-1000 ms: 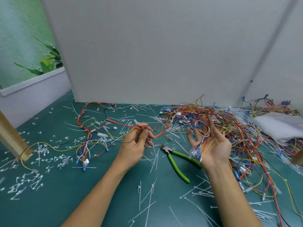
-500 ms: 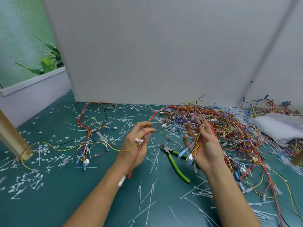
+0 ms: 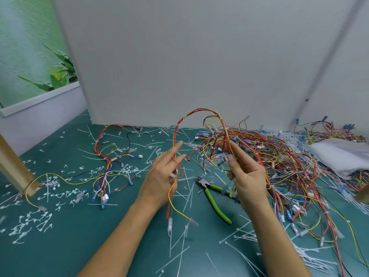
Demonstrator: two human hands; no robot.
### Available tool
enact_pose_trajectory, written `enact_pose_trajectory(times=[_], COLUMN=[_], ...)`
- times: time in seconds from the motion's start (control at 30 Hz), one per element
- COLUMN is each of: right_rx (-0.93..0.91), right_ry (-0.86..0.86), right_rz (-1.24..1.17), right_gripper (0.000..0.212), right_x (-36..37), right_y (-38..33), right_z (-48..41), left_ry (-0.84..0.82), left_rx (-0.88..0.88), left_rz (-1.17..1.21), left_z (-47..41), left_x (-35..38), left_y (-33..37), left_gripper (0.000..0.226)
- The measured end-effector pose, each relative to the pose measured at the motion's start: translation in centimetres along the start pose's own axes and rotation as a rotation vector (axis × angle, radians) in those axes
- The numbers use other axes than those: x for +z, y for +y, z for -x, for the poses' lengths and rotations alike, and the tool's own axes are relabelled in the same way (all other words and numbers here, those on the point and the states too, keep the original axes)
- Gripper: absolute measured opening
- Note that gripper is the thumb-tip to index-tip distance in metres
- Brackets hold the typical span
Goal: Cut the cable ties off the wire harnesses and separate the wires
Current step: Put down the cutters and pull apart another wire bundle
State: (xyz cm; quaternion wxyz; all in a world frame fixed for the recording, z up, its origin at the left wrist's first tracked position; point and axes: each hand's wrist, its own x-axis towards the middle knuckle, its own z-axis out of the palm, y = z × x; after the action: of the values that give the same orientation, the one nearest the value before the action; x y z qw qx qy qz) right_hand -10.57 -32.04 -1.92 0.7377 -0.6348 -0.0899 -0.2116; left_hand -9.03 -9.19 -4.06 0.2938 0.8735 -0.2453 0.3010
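My right hand (image 3: 247,176) grips a wire harness (image 3: 225,136) lifted out of the big tangled pile of harnesses (image 3: 289,166); its red, orange and yellow wires arch up in front of the white wall. My left hand (image 3: 163,176) has its fingers stretched out and pinches a red and a yellow wire (image 3: 172,192) between them. These wires hang below the palm, ends blurred, and run up over the arch to the harness. The green-handled cutters (image 3: 215,200) lie on the green table (image 3: 60,246) between my hands, touched by neither.
Loose wires (image 3: 107,166) lie spread at the left. Cut white cable ties (image 3: 179,248) litter the table, thickest at the front and left. A white plastic bag (image 3: 339,154) lies on the pile at the right. A wooden post (image 3: 12,166) stands at the left edge.
Both hands have risen. My right hand has closed round the harness and lifted it into an arch. My left hand has drawn the red and yellow wires out and opened its fingers.
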Motion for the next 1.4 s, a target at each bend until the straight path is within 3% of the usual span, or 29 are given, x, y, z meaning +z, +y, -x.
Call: enact_pose_trajectory(times=[0.23,0.33,0.53,1.4], right_rx=[-0.511,-0.587,-0.559,-0.321], right_ry=[0.001,0.061,0.186,0.2], right_rz=[0.55,0.717,0.813,0.659], right_gripper=[0.051,0.053,0.045,0.031], right_x=[-0.7,-1.2,-1.7,-0.9], right_y=[0.4,0.6,0.5,0.0], right_z=[-0.2,-0.6,-0.7,-0.3], left_ry=[0.021,0.06,0.03,0.079], left_rx=[-0.197,-0.344,-0.397,-0.185], left_rz=[-0.109,-0.197,-0.3,-0.009], left_z=[0.0,-0.2,-0.3,0.2], left_x=[-0.6,-0.8,-0.7,0.3], left_y=[-0.3,-0.6,-1.0,-0.2], left_gripper=[0.038,0.054,0.078,0.07])
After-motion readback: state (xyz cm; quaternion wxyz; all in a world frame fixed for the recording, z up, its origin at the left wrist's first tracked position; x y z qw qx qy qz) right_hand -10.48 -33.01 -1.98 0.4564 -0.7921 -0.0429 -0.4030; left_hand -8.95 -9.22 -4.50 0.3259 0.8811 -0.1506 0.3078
